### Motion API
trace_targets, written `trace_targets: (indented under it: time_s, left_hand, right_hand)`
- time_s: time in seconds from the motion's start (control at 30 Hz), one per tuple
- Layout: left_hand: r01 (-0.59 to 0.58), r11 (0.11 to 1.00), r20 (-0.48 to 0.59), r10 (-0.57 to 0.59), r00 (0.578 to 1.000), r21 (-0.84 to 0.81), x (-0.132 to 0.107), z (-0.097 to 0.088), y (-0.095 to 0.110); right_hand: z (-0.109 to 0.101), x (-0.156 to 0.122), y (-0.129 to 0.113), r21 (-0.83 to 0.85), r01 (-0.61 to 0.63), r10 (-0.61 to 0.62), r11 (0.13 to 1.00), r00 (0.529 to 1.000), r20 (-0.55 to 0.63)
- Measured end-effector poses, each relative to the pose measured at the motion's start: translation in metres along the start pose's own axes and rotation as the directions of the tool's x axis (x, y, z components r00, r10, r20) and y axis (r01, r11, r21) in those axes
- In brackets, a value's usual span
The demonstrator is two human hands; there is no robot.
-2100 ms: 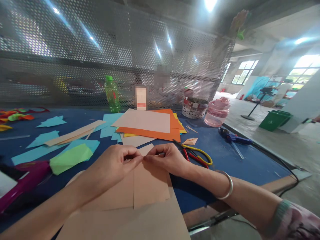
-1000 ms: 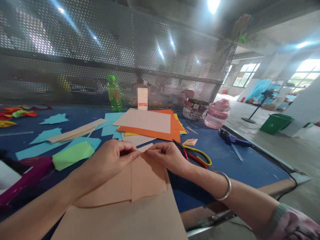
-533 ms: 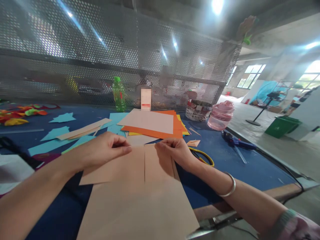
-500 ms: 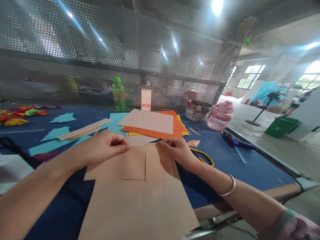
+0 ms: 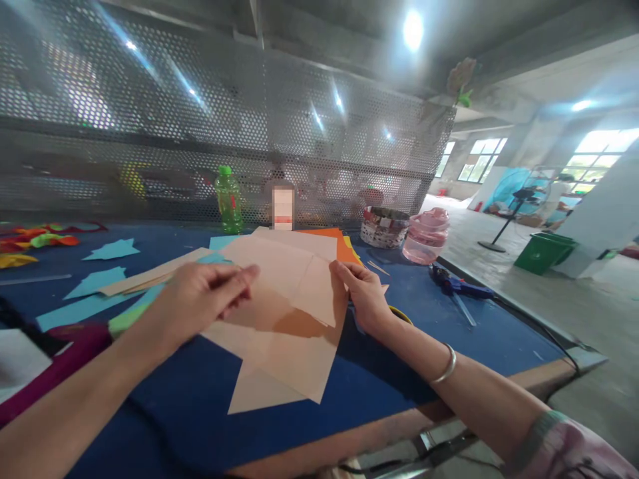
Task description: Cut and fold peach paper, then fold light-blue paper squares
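A peach-coloured sheet of paper (image 5: 269,276), with loose cut pieces on it, lies tilted over other papers in front of me. At its right edge my right hand (image 5: 365,296) is closed, thumb and fingers pinching the paper near a smaller peach piece (image 5: 319,286). My left hand (image 5: 214,293) is over the sheet's left side, fingers curled and thumb pressed in. Whether paper is between those fingers is hidden. Below, more peach paper (image 5: 264,386) rests on the blue tabletop (image 5: 200,426).
Orange sheets (image 5: 346,249) and blue strips (image 5: 82,306) lie around. Behind stand a green bottle (image 5: 228,203), a woven basket (image 5: 383,227) and a pink jug (image 5: 426,236). A blue glue gun (image 5: 459,286) lies right, near the table edge. A mesh panel (image 5: 309,133) rises at the back.
The peach paper has moved away from me and spread at angles, uncovering the table's front. My left hand has come off the top edge; the right has risen slightly. The view has shifted.
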State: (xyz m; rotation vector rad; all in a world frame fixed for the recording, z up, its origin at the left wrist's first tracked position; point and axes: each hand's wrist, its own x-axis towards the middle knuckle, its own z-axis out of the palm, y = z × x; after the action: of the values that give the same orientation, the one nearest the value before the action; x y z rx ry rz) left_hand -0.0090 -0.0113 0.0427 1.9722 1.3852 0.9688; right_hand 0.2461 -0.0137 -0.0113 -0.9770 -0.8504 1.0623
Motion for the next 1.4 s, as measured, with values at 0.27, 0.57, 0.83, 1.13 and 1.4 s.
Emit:
trace_targets:
  time_s: [0.27, 0.57, 0.83, 1.13, 1.4]
  left_hand:
    - [0.289, 0.891, 0.36, -0.157, 0.92, -0.349, -0.015, 0.044, 0.004]
    - [0.327, 0.707, 0.184, -0.273, 0.944, -0.627, -0.012, 0.051, 0.008]
    - [0.277, 0.69, 0.131, -0.257, 0.958, -0.669, -0.001, 0.024, 0.003]
    - [0.292, 0.581, 0.4, 0.064, 0.914, -0.759, -0.007, 0.002, 0.0]
    - [0.325, 0.752, 0.629, 0.15, 0.763, -0.573, -0.014, -0.001, 0.005]
  right_hand:
    - [0.008, -0.008, 0.003, 0.075, -0.058, 0.061, 0.995, 0.997, -0.048]
    - [0.016, -0.022, 0.007, 0.043, -0.079, 0.072, 0.996, 0.988, 0.137]
    - [0.016, -0.04, 0.003, -0.404, 0.021, 0.261, 0.915, 0.731, 0.63]
    - [-0.009, 0.004, -0.015, -0.167, 0.227, -0.174, 0.959, 0.944, 0.282]
    - [-0.002, -0.002, -0.021, 0.013, 0.262, -0.216, 0.965, 0.766, 0.605]
